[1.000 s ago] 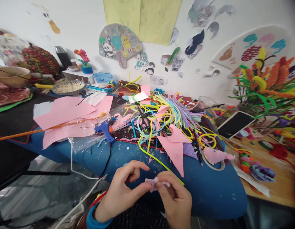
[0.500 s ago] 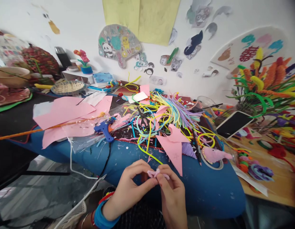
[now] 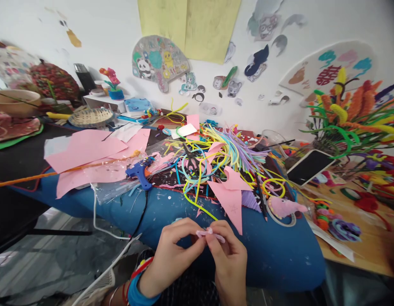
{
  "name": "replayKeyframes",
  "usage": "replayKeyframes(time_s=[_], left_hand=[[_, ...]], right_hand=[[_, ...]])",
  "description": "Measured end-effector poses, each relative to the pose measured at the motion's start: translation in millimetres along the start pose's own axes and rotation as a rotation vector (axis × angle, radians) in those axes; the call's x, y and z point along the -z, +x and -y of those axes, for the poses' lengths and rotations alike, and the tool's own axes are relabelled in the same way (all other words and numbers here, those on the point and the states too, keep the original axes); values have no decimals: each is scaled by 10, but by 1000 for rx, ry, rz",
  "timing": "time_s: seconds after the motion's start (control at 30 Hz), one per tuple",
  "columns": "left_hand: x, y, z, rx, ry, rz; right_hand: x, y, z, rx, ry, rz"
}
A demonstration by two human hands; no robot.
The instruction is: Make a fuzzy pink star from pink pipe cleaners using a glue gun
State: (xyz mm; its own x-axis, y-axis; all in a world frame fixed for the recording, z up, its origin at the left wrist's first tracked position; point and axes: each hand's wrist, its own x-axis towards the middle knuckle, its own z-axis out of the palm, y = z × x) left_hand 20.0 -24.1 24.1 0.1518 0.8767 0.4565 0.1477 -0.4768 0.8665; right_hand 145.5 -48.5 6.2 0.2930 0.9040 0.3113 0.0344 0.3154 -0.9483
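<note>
Along the bench lie pink sheets, a blue glue gun, scissors amid looped pipe cleaners and a pink cut-out, all farther back. The left hand and right hand, each grip closed thumb to forefinger, pinch a small pink piece between them above the near side. Its long axis runs sideways, right end dipping slightly.

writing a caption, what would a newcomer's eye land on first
Probably the tangle of pastel strands in the middle, with black scissors lying among them. Next, perhaps, the orange, yellow and green bouquet at the right. In front, the left hand and right hand pinch a small pink piece.
</note>
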Motion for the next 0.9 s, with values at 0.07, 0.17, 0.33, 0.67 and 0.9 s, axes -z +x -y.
replayKeyframes(time_s=[0.07,0.17,0.33,0.67,0.9], left_hand=[[0,-7,-6,-9,-9,4],[19,-18,-16,1,-25,33],[123,-30,-1,-48,-49,19],[270,45,-19,-186,-25,135],[278,86,-29,-227,-24,110]], right_hand=[[0,-18,8,37,-25,0],[21,-35,27,145,-106,4],[94,-3,81,440,-350,4],[103,14,176,653,-508,25],[125,-18,103,653,-527,39]])
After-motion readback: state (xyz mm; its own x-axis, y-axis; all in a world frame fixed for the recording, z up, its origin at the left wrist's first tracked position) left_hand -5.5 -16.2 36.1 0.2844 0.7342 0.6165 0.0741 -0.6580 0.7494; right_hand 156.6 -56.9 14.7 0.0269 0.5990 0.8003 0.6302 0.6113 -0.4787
